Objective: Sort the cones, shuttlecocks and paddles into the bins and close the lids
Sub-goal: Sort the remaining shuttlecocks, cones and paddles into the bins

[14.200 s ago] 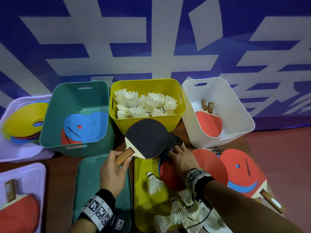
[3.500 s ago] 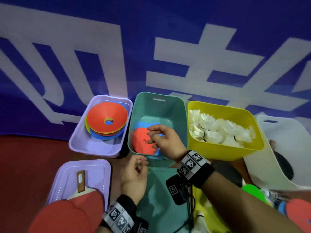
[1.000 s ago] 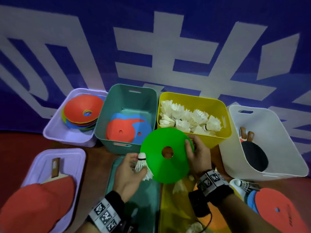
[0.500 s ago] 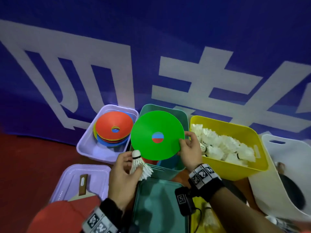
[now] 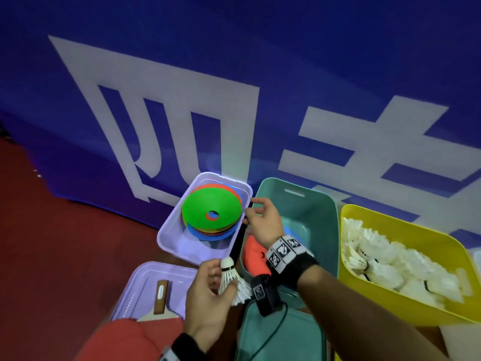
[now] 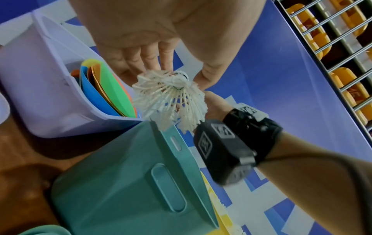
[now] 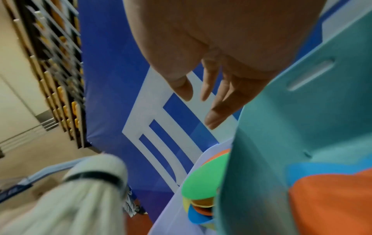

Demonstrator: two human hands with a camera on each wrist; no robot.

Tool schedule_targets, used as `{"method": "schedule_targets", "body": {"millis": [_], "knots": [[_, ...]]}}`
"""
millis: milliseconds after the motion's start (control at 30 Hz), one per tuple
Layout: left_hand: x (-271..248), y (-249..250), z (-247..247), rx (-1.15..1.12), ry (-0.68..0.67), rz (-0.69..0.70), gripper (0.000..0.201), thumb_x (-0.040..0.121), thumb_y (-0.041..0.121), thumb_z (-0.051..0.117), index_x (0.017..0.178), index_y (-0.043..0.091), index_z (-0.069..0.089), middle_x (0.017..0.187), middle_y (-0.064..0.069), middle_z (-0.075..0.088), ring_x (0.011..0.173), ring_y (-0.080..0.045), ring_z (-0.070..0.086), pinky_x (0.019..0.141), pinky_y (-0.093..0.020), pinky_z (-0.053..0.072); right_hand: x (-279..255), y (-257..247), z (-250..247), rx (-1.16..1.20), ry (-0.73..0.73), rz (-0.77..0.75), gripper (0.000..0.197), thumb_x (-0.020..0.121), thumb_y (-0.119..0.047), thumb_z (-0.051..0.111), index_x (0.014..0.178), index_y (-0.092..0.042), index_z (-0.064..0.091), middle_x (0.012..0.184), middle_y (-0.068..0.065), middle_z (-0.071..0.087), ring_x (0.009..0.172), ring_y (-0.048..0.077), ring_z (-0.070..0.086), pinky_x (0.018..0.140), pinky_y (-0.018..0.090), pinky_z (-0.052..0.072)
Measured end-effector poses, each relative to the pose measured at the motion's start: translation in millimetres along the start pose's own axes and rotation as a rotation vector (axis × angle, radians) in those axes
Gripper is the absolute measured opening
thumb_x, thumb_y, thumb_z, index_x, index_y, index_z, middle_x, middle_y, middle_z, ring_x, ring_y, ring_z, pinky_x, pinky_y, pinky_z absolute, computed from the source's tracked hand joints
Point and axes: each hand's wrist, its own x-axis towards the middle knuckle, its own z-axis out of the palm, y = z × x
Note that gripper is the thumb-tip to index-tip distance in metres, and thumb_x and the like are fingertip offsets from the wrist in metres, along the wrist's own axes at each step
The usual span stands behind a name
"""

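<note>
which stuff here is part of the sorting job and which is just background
Part of the job:
green cone in lavender bin
shuttlecock in left hand
yellow bin
teal bin
paddle on lavender lid

Background:
blue banner
red floor

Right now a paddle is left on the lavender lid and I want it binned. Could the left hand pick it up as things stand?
Probably not yet: the left hand grips a white feathered shuttlecock. The wooden-handled red paddle lies uncovered on the lavender plastic lid, right beside that hand.
</note>
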Motion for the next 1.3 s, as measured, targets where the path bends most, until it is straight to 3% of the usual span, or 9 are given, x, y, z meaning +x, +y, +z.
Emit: {"method": "schedule_targets", "body": {"millis": [133,333,433,567,700,833,967,1100,1300], "knots": [[7.4,15.2,26.8,-0.05,-0.002,0.008,0.041,0.066,0.036,0.074,0.105,0.026,0.062,0.094,0.015,0.071,0.081,-0.01,0.066,0.077,-0.031,0.055,-38.3,7.8,-51.6,-0.129,-0.036,-0.089,0.012,0.084,-0.032,0.062,0.094,-0.032,0.066,0.084,-0.007,0.071,0.08,0.028,0.071,0.07,0.044,0.058],[13.9,60.6,114.1,-0.008,-0.209,0.119,0.037,0.078,0.009,0.078,0.101,0.032,0.059,0.092,0.019,0.07,0.08,-0.003,0.065,0.074,-0.02,0.052,-107.8,45.0,-176.7,-0.01,0.278,-0.076,0.009,0.096,-0.008,0.06,0.094,-0.013,0.066,0.086,0.003,0.071,0.072,0.019,0.071,0.058,0.034,0.056],[8.9,84.1,170.6,0.045,-0.363,0.166,0.037,0.081,0.015,0.078,0.102,0.034,0.055,0.095,0.014,0.067,0.082,-0.004,0.062,0.071,-0.018,0.049,-150.9,75.3,-239.4,-0.013,0.48,-0.012,0.01,0.095,-0.003,0.059,0.091,-0.01,0.066,0.08,0.004,0.072,0.065,0.016,0.067,0.056,0.027,0.05],[2.5,107.4,244.2,0.123,-0.481,0.164,0.045,0.086,0.027,0.073,0.126,0.023,0.052,0.106,0.007,0.062,0.085,-0.014,0.061,0.078,-0.037,0.055,-206.9,106.3,-292.7,-0.066,0.586,0.071,0.014,0.095,-0.005,0.057,0.09,-0.011,0.069,0.071,0.004,0.069,0.063,0.013,0.062,0.054,0.019,0.047],[14.7,122.9,293.4,0.164,-0.44,0.043,0.054,0.094,0.035,0.063,0.141,0.019,0.043,0.126,-0.004,0.063,0.103,-0.023,0.063,0.087,-0.029,0.045,-242.5,136.8,-326.7,-0.109,0.645,0.103,0.016,0.096,-0.007,0.056,0.089,-0.015,0.068,0.072,0.006,0.07,0.067,0.018,0.066,0.06,0.033,0.053],[-0.8,109.0,302.1,0.269,-0.456,0.094,0.055,0.096,0.031,0.059,0.147,0.019,0.041,0.137,-0.002,0.059,0.119,-0.023,0.06,0.1,-0.034,0.046,-267.4,159.9,-348.6,-0.176,0.595,0.166,0.016,0.097,-0.013,0.057,0.094,-0.026,0.066,0.083,0.0,0.071,0.073,0.013,0.069,0.066,0.039,0.058],[-50.0,67.7,287.8,0.27,-0.463,0.246,0.028,0.093,0.016,0.062,0.119,0.025,0.06,0.109,0.01,0.067,0.094,-0.013,0.066,0.079,-0.034,0.055,-284.1,191.7,-373.2,-0.407,0.513,0.218,0.01,0.092,-0.025,0.064,0.098,-0.032,0.065,0.098,-0.013,0.07,0.086,0.004,0.066,0.08,0.038,0.057],[-105.8,16.1,278.4,0.398,-0.61,0.222,0.021,0.089,0.015,0.063,0.098,0.033,0.064,0.09,0.017,0.069,0.082,-0.005,0.066,0.075,-0.036,0.057,-297.9,214.3,-395.2,-0.637,0.451,0.252,0.035,0.086,-0.028,0.067,0.12,-0.028,0.061,0.115,-0.005,0.065,0.103,0.016,0.062,0.086,0.035,0.052],[-174.7,-39.0,283.9,0.649,-0.9,0.018,0.039,0.091,0.045,0.066,0.127,0.034,0.054,0.108,0.015,0.064,0.099,-0.008,0.062,0.081,-0.025,0.049,-307.4,247.1,-413.8,-0.904,0.324,0.41,0.052,0.088,-0.038,0.063,0.137,-0.029,0.049,0.135,0.005,0.053,0.121,0.027,0.05,0.098,0.041,0.046]]}}
